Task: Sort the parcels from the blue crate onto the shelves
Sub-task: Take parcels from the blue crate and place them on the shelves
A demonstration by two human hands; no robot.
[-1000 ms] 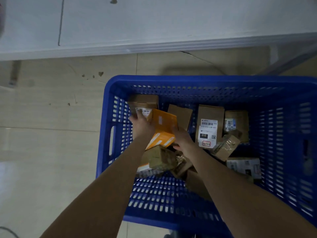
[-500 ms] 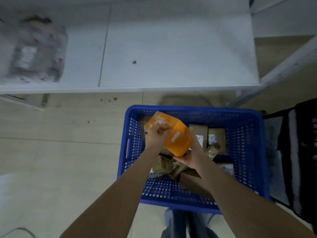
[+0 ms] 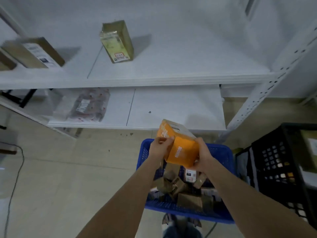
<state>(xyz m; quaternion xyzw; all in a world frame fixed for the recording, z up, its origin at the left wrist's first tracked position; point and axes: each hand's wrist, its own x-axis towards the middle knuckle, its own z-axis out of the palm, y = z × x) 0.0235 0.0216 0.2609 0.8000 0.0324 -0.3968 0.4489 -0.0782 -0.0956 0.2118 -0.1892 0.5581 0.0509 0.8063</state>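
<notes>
Both hands grasp one orange box [image 3: 184, 152]: the left hand [image 3: 160, 149] curls its fingers over the box's left edge, and the right hand [image 3: 203, 158] wraps its right side and lower corner. The box sits tilted between the two hands, held above the far end of the one blue crate [image 3: 185, 214]. Brown cartons [image 3: 188, 200] lie jumbled inside the crate, too overlapped to count. The lower shelf [image 3: 171, 109] carries one bagged parcel [image 3: 85, 105]. The upper shelf [image 3: 171, 66] carries an upright carton [image 3: 117, 42], a flat carton [image 3: 34, 53] and a third carton [image 3: 6, 60] cut off at the left edge. One black crate [image 3: 277, 162] stands right of the blue one.
</notes>
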